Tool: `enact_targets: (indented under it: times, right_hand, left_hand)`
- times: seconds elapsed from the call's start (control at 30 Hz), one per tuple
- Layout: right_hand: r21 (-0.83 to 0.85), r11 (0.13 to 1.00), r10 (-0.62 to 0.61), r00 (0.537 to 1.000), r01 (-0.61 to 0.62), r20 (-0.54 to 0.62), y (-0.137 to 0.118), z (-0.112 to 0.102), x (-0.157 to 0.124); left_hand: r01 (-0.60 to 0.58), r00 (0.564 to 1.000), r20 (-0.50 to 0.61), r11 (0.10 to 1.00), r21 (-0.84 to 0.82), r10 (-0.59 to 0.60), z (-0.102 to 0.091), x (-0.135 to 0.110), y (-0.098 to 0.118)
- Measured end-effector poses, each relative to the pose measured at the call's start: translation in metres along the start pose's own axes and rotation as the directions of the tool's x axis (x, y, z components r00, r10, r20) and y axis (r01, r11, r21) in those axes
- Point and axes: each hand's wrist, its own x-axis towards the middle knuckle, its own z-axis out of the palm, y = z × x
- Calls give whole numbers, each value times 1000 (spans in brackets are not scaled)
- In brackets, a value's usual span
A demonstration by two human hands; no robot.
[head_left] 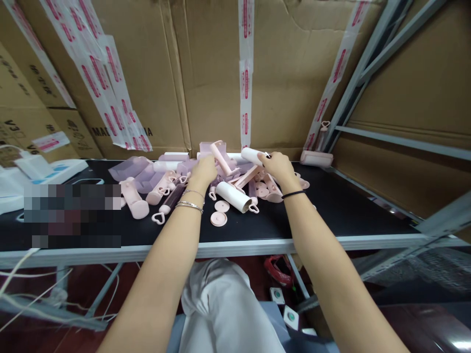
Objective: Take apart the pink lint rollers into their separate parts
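A white paper roll [251, 156] is pinched by its right end in my right hand [278, 168], raised slightly over the pile. My left hand [204, 172] reaches into the parts, right beside a pale pink bar-shaped part [221, 160]; its fingertips are hidden, so its grip cannot be made out. Between the hands, another white roll [234, 196] lies tilted, its hollow end towards me. Two pink round caps [219, 218] rest in front of it. Around the left wrist are a purple handle with a heart-shaped loop [167, 208], a pink holder [135, 200] and translucent purple covers [130, 168].
An assembled pink-and-white roller [317, 158] stands by the rack post at the back right. Cardboard [213, 73] walls the back of the black tabletop [353, 206]. A white power strip [61, 171] with cables sits at the left. A metal edge [243, 248] runs along the front.
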Motion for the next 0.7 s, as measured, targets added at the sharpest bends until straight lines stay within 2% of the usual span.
enact_targets:
  times: [0.1,0.2,0.3,0.4,0.43,0.5,0.7]
  right_hand:
    - [48,995,-80,996,82,-51,0,5,2]
    - [90,972,-198,966,215,-169,-7,10,2]
    - [89,894,-418,888,439,-191,-17,13,-3]
    - [29,788,-613,788,616,-59,-27,13,-13]
    - [-2,773,-635,773,635,-12,-30,12,-17]
    - [-77,772,-630,776,630,35,-34,9,-24]
    - [-248,745,-626,778,619,58,-42,-1,-37]
  left_hand:
    - [-70,981,-185,995,-75,55,0,2,3]
    - [-120,953,-289,989,-88,90,-4,1,11]
    - [-130,947,-301,991,-44,111,-9,-2,17]
    - [-120,951,-287,993,-1,114,-12,-7,20]
    - [-121,953,-280,993,8,118,-13,-8,21]
    - [-135,957,-258,991,20,135,-15,-10,23]
    - [-246,944,-225,969,14,243,-16,-11,27]
